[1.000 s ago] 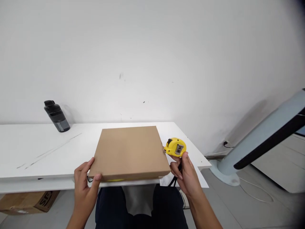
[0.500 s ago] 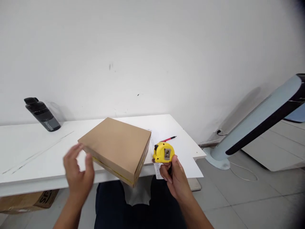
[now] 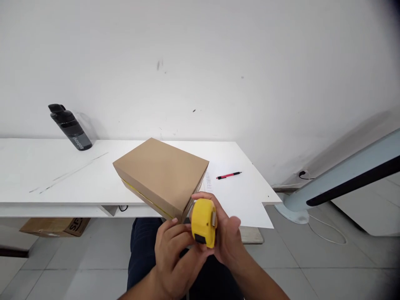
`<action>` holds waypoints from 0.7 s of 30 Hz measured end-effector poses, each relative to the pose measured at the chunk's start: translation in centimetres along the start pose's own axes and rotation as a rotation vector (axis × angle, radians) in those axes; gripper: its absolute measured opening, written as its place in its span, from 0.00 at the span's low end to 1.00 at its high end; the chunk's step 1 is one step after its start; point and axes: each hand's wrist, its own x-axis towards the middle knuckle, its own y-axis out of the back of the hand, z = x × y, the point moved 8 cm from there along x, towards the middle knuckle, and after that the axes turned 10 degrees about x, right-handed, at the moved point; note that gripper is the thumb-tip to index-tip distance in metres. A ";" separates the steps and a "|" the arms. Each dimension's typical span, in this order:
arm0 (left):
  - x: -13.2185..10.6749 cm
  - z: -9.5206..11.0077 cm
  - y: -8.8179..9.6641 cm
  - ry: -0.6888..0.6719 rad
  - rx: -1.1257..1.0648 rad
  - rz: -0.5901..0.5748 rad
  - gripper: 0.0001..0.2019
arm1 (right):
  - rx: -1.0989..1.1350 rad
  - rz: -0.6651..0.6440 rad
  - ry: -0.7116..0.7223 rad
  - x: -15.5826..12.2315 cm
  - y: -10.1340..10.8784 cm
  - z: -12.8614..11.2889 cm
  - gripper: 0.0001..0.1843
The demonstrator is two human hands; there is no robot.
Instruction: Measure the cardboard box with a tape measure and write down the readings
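Observation:
A yellow tape measure (image 3: 203, 221) is between my two hands, in front of the near corner of a closed brown cardboard box (image 3: 162, 171). My right hand (image 3: 229, 241) is wrapped behind it from the right, its thumb raised off the case and its forefinger close to the box corner. From the left, my left hand (image 3: 178, 258) closes on the lower end of the case with curled fingers. Part of those fingers is hidden. A yellow strip (image 3: 145, 196) runs along the box's front side.
The box sits on a white table (image 3: 75, 187), its near corner past the front edge. Right of it lie paper sheets (image 3: 243, 204) and a red-and-black pen (image 3: 229, 175). A dark bottle (image 3: 73, 131) stands far left. Another carton (image 3: 56, 227) is below; a pale tower appliance (image 3: 343, 179) stands right.
My left hand has come from the box's left side over to the tape measure. My right hand has turned the tape measure and brought it by the box's near corner. The view has shifted.

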 end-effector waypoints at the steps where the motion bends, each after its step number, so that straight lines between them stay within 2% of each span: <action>1: 0.1 0.0 0.1 -0.020 0.005 0.004 0.04 | -0.048 -0.022 -0.001 -0.2 -0.1 -0.2 0.44; 6: 0.5 0.0 0.5 -0.100 0.012 0.020 0.06 | -0.075 -0.065 -0.042 -0.6 -0.4 0.1 0.36; 9: 0.6 -0.1 0.6 -0.125 0.021 0.015 0.09 | -0.143 -0.068 0.020 -0.5 -0.3 0.0 0.36; 13: 0.8 -1.0 0.3 -0.105 -0.004 -0.050 0.08 | -0.492 -0.058 0.237 -0.6 -0.3 -2.5 0.39; 16: 0.9 -1.9 0.1 -0.090 0.048 -0.089 0.08 | -0.760 -0.064 0.242 -0.8 -0.6 -4.0 0.47; 18: 0.8 -2.2 0.3 -0.127 0.080 -0.045 0.06 | -0.820 -0.044 0.231 -1.0 -0.7 -4.7 0.48; 21: 0.0 -2.4 0.4 -0.189 0.083 0.016 0.02 | -0.821 -0.016 0.323 -1.4 -1.4 -5.8 0.43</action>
